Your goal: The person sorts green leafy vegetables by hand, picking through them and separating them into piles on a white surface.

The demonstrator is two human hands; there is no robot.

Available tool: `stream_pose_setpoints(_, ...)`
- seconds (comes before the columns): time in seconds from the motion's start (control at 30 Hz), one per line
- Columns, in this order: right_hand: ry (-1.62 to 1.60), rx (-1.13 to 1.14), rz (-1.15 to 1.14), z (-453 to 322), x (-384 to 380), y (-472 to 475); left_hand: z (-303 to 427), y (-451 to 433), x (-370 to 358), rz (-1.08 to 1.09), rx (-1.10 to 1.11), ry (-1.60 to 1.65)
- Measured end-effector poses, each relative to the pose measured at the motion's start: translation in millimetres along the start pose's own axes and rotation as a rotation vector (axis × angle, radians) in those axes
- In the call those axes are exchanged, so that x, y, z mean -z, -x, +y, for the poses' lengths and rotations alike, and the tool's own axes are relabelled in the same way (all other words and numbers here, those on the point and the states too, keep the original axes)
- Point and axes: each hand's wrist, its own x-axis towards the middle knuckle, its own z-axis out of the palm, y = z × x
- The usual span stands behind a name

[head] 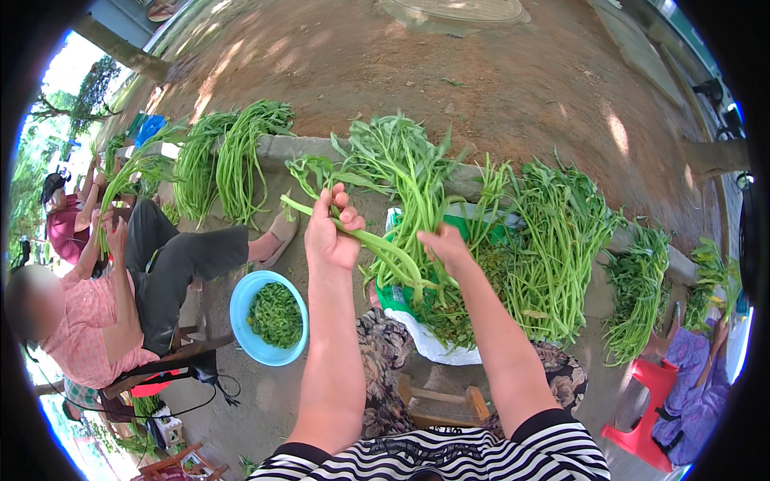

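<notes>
My left hand is closed round several green leafy vegetable stems, their leafy tips rising above the thumb. To the right, my right hand touches a larger bunch of long stalks; whether its fingers are closed on them is hard to tell. Below the hands, a white and green sack lies open with loose leaves and stems on it. A big pile of leafy stalks rests on the sack's right side. Left of my left forearm stands a light blue bucket holding picked leaves.
A low stone kerb runs across ahead, with stalk bunches draped over it. A seated person in a pink shirt holds stalks at left, one foot near the bucket. Another person sits at far right by a red plastic stool.
</notes>
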Motion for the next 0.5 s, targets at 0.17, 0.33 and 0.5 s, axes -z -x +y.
stream_pose_setpoints(0.17,0.128,-0.018,-0.044,40,-17,-2,12,3,5,0.020,-0.027,0.024)
stream_pose_setpoints(0.33,-0.052,-0.053,-0.056,57,-11,-12,12,-1,0,0.055,-0.028,-0.008)
stream_pose_setpoints(0.5,0.085,-0.037,0.129,73,-11,-15,3,0,-7,0.138,-0.089,-0.463)
